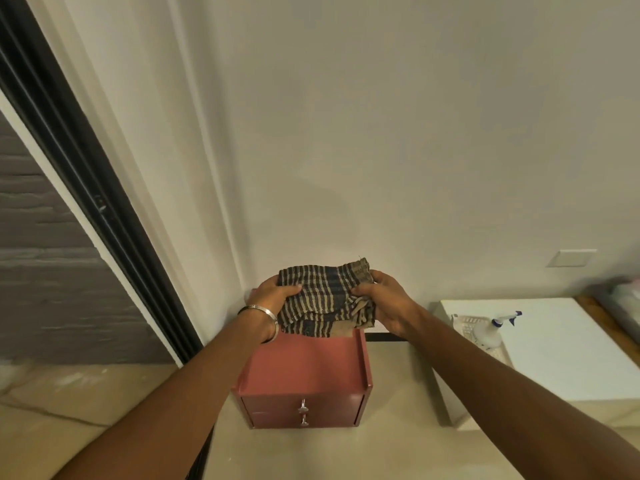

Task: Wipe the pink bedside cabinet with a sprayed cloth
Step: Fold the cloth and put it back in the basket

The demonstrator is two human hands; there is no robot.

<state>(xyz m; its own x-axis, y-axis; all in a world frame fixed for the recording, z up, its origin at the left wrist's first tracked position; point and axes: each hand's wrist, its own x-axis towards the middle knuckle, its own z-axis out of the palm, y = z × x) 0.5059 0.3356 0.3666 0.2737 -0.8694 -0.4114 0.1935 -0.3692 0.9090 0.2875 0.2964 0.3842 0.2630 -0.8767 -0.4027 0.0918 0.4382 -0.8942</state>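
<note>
Left hand [273, 295] with a silver bangle [261, 311] at the wrist, fingers closed on the left edge of the striped cloth [327, 298]; cloth bunched and held above the rear of the pink cabinet [304, 365], possibly just clear of its top; right hand [382, 301] gripping the cloth's right edge; further right, spray bottle [493, 329] standing on a white surface [561, 355].

Two bare arms come up from the bottom of the picture, one from 7 o'clock and one from 5 o'clock. No sleeves cover them. The left hand [273, 295] has a shiny silver bangle [264, 312] round its wrist, thin and smooth. The right hand [382, 299] wears nothing, no ring, no band.
</note>
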